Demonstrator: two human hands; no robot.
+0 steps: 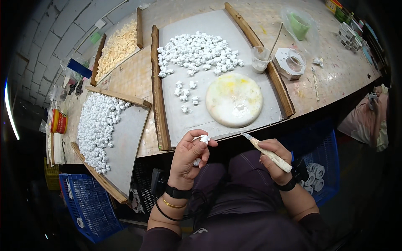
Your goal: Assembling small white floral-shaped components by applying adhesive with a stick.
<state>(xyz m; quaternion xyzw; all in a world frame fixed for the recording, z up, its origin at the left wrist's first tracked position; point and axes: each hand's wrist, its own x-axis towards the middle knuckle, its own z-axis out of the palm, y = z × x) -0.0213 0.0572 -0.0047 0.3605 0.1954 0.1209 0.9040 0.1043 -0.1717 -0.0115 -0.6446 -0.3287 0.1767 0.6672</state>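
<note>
Between thumb and fingertips my left hand (191,155) pinches a small white lumpy figurine (204,139); another white piece shows lower down, against the curled fingers. My right hand (274,161) is closed round the pale, wrapped handle of a knife (268,153), whose narrow blade points up and left, apart from the figurine. Beyond my hands lies a round, whitish slab (234,100) with yellow stains and a wet patch. Left of it on the grey board (197,121) are several loose white figurines (184,98), and a large heap of them (197,52) spreads behind.
Wooden rails (161,108) edge the board. A second board at left carries more white figurines (98,125); a far tray holds cream-coloured pieces (119,46). Right of the slab stand a cup with a stick (260,60) and a white mould (290,62). Blue baskets (90,205) sit below the table.
</note>
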